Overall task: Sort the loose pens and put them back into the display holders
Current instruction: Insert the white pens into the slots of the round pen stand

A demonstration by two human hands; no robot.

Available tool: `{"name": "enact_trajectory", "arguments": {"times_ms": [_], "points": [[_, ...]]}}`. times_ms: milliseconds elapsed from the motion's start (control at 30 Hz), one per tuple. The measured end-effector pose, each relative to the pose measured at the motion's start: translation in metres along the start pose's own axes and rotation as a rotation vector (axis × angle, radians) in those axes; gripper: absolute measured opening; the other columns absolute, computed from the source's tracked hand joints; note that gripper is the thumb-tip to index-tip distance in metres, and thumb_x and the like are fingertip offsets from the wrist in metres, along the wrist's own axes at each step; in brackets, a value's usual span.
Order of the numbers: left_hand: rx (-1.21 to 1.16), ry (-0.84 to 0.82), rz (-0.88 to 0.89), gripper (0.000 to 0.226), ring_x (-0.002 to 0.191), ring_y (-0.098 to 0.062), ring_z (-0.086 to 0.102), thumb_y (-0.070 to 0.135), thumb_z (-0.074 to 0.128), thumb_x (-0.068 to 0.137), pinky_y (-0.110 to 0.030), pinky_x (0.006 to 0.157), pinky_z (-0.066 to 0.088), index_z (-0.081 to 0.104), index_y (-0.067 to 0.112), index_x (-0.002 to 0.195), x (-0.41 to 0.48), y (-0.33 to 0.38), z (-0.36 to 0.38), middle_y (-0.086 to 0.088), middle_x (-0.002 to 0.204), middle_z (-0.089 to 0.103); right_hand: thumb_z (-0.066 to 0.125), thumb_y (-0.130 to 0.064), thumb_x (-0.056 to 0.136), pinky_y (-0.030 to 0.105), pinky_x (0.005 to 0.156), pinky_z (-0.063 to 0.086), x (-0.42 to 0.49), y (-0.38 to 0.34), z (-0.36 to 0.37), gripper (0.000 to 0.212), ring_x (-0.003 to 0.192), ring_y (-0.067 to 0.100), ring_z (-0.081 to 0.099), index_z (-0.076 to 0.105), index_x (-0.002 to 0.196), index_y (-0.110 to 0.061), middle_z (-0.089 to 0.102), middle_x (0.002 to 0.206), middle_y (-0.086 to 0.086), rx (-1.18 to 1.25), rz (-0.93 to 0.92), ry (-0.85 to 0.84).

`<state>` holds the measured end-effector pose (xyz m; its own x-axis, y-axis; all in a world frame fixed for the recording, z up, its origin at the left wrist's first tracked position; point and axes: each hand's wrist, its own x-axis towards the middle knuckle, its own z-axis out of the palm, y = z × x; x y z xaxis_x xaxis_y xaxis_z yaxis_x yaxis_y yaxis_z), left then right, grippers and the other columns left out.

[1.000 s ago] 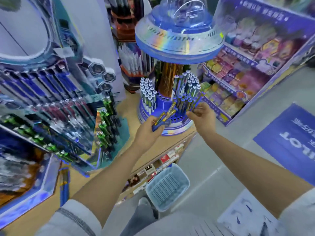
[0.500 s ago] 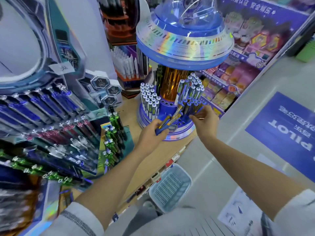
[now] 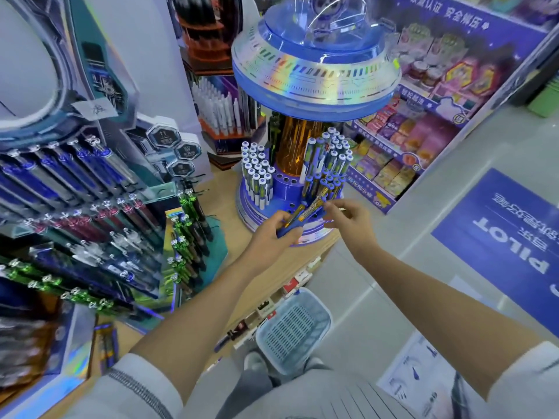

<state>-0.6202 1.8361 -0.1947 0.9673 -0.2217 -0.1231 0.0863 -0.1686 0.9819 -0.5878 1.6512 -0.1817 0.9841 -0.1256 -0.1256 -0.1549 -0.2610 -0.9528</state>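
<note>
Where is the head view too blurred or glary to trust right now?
Head view: the loose pens between left hand and right hand read fairly sharp; the lower-left rack is smeared; rainbow glare bands the dome rim; wide-angle bends the edges.

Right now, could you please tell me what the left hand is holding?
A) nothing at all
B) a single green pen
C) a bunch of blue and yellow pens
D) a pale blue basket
C: the left hand grips a bunch of blue and yellow pens in front of the round display holder, while the basket sits on the floor below.
</note>
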Motion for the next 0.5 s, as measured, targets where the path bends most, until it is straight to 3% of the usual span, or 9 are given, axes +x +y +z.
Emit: {"name": "enact_trajectory", "arguments": {"times_ms": [167, 267, 367, 500], "points": [[0.009, -0.017, 0.001, 0.013, 0.075, -0.010, 0.058, 0.018, 0.058, 0.095, -0.027, 0.077, 0.046, 0.057, 0.008, 0.105, 0.002, 0.006, 0.013, 0.004, 0.077, 0.060, 0.069, -0.014, 0.087, 0.029, 0.080, 0.055, -0.009, -0.006, -0.008, 0.005, 0.093, 0.011, 0.058, 0.068, 0.084, -0.019, 0.046, 0.115, -0.002, 0.051, 0.023, -0.209], [0.026, -0.027, 0.007, 0.012, 0.077, -0.010, 0.058, 0.020, 0.058, 0.095, -0.027, 0.075, 0.045, 0.057, 0.011, 0.103, 0.004, 0.008, 0.017, 0.002, 0.080, 0.060, 0.070, -0.014, 0.087, 0.027, 0.079, 0.053, -0.009, -0.008, -0.012, 0.011, 0.098, 0.012, 0.055, 0.067, 0.076, -0.018, 0.046, 0.112, -0.002, 0.049, 0.034, -0.201], [0.057, 0.043, 0.000, 0.007, 0.073, -0.013, 0.050, 0.026, 0.059, 0.094, -0.030, 0.069, 0.040, 0.056, 0.020, 0.094, 0.008, 0.007, 0.017, 0.002, 0.079, 0.052, 0.067, -0.015, 0.089, 0.023, 0.068, 0.049, -0.011, -0.014, -0.012, 0.012, 0.079, 0.012, 0.057, 0.064, 0.078, -0.020, 0.058, 0.092, 0.005, 0.062, -0.025, -0.066], [0.066, 0.145, -0.026, 0.021, 0.069, -0.020, 0.050, 0.034, 0.061, 0.091, -0.036, 0.067, 0.040, 0.059, 0.014, 0.091, 0.010, 0.010, 0.015, -0.006, 0.075, 0.053, 0.055, -0.008, 0.096, 0.014, 0.056, 0.047, -0.017, -0.030, -0.010, 0.021, 0.053, 0.003, 0.057, 0.056, 0.079, -0.021, 0.060, 0.069, 0.005, 0.067, -0.151, 0.042]]}}
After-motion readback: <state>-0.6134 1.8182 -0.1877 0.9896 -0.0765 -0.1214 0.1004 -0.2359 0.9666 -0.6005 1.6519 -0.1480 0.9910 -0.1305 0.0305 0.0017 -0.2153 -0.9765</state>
